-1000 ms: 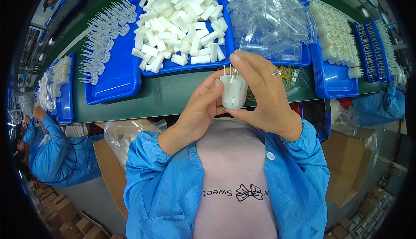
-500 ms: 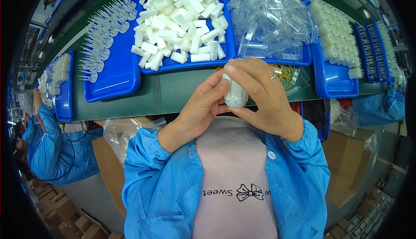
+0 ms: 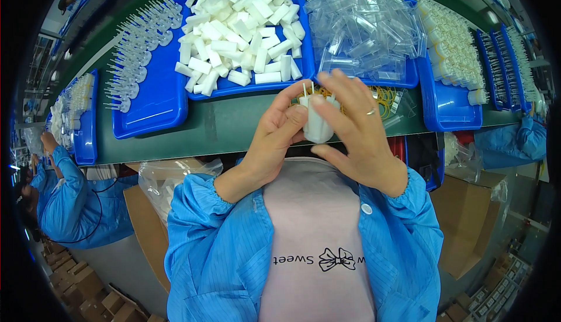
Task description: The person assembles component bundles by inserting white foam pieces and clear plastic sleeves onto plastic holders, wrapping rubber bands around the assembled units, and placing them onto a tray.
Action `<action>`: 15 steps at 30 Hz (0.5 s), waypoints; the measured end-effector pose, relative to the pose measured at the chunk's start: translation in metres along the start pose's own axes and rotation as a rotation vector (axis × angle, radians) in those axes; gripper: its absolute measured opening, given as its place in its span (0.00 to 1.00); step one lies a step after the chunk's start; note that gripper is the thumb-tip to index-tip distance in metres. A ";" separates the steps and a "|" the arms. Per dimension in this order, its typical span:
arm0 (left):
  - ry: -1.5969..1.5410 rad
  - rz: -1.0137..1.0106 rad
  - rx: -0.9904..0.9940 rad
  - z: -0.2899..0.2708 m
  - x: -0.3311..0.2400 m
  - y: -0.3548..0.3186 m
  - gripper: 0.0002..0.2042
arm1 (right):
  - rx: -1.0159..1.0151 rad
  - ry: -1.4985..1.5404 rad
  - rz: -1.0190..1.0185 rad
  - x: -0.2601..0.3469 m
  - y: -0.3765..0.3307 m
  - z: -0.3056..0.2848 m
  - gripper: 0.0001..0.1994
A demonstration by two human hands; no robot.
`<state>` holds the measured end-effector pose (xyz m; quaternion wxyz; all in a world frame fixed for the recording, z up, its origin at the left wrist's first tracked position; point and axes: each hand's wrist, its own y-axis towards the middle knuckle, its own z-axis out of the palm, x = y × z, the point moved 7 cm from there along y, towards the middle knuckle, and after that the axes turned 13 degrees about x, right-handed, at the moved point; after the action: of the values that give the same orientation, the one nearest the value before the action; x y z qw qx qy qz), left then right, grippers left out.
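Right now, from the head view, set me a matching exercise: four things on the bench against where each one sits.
Things:
1. white blocks
2. clear plastic sleeves
3. small white bundle
4. yellow rubber bands

Places:
A. on the green table beyond the right hand
B. heaped in the blue tray right of centre
C. held between left hand and right hand
D. piled in the centre blue tray

Pairs: 1-D, 2-B, 3-C, 4-A
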<state>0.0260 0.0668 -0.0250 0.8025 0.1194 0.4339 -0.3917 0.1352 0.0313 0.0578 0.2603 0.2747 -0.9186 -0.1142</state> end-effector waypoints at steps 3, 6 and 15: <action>-0.073 -0.022 -0.016 -0.007 -0.001 0.002 0.21 | -0.164 0.141 0.130 -0.014 -0.014 -0.038 0.33; -0.198 -0.072 0.001 -0.018 0.000 0.008 0.21 | -0.147 0.112 0.420 -0.053 -0.055 -0.060 0.19; -0.358 -0.063 -0.022 -0.019 0.002 0.014 0.21 | 0.153 -0.147 0.587 -0.084 -0.107 -0.016 0.16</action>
<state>0.0250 0.0851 -0.0398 0.8556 0.0252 0.2919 -0.4267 0.2517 -0.0102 -0.0016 0.1937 0.0074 -0.9809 0.0157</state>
